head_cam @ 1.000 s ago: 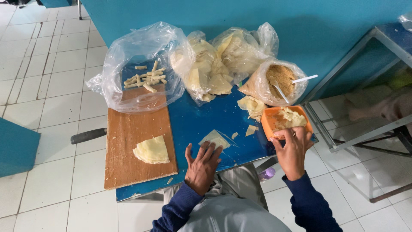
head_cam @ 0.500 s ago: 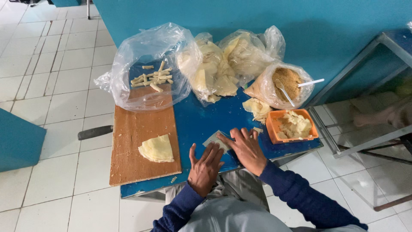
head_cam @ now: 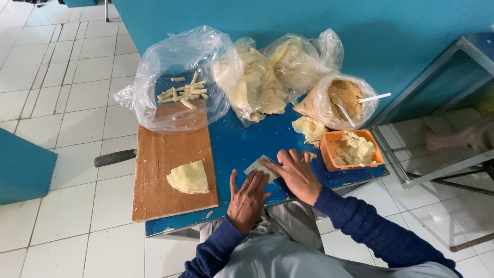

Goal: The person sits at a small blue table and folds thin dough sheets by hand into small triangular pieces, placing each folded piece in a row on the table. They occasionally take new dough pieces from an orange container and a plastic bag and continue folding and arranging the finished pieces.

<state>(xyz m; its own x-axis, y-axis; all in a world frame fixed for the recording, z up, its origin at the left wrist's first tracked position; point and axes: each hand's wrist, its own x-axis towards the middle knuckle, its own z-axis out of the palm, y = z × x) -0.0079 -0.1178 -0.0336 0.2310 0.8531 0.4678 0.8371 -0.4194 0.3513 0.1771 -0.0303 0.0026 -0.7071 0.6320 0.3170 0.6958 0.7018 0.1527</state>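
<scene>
**Both hands flat on a thin wrapper sheet at the table's near edge**

I see my left hand [head_cam: 248,198] and right hand [head_cam: 294,172] lying open, fingers spread, palms down on a pale, thin wrapper sheet [head_cam: 259,166]. Neither hand is closed around anything; they press on the sheet, which lies flat on the blue table [head_cam: 242,141] near its front edge, mostly covered by the fingers.

Just right of the right hand sits an orange tub [head_cam: 352,152] filled with pale filling. Behind it stands an open plastic bag of brown crumbs [head_cam: 346,98] with a white spoon [head_cam: 374,97] sticking out. A small heap of loose wrappers [head_cam: 307,128] lies between that bag and my hands.

To the left, a wooden board [head_cam: 167,164] carries a folded stack of wrappers [head_cam: 189,177]. At the board's far end, an open clear bag [head_cam: 180,77] holds small rolled sticks [head_cam: 184,93]. Two more bags of pale sheets [head_cam: 267,77] stand at the back, against the blue wall.
</scene>
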